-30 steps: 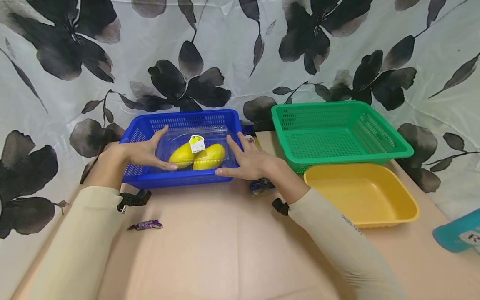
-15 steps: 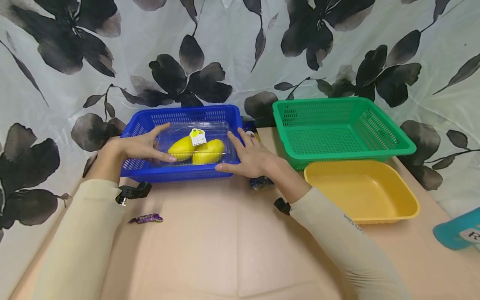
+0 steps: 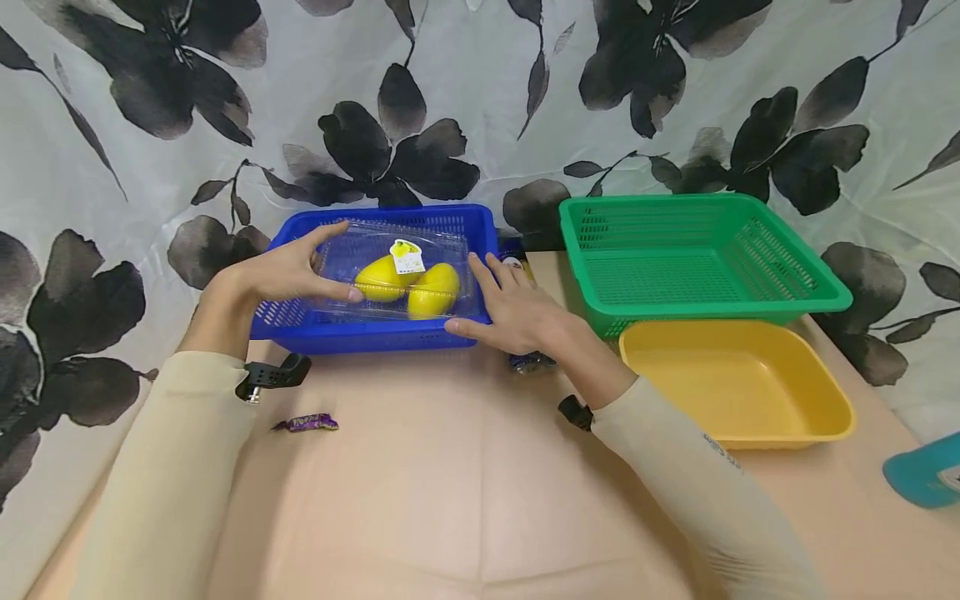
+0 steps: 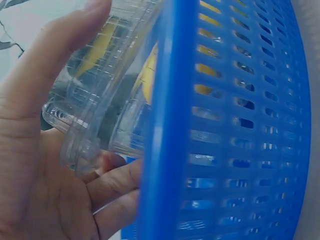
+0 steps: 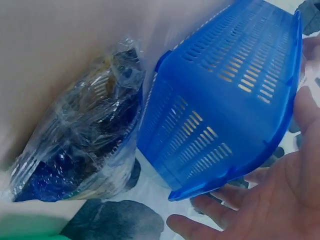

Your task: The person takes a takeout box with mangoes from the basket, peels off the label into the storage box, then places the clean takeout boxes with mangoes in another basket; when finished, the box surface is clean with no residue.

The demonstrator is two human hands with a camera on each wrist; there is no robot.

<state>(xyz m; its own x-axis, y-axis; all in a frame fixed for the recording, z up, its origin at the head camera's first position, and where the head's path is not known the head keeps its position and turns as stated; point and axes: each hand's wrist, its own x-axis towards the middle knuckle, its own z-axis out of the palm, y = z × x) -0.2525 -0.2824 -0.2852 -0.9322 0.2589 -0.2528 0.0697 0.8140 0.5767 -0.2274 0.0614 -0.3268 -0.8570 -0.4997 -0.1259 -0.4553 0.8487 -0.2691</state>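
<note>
A clear plastic clamshell box with two yellow mangoes and a small label lies tilted in the blue basket, its left end raised. My left hand grips that end; in the left wrist view, the thumb of the left hand lies over the box's edge, its fingers underneath. At the basket's right end is my right hand, fingers spread along the rim. The right wrist view has the right hand beside the basket's rim, fingers extended and partly hidden behind it.
Right of the blue basket lies a plastic-wrapped packet, mostly covered by the right hand in the head view. A green basket and yellow tray stand to the right, with a blue bottle beyond. A purple-wrapped candy lies front left.
The box's left end has come up in my left hand, so the box tilts, and the right mango has turned inside it. My right hand stays by the basket's right rim. The head view has shifted slightly.
</note>
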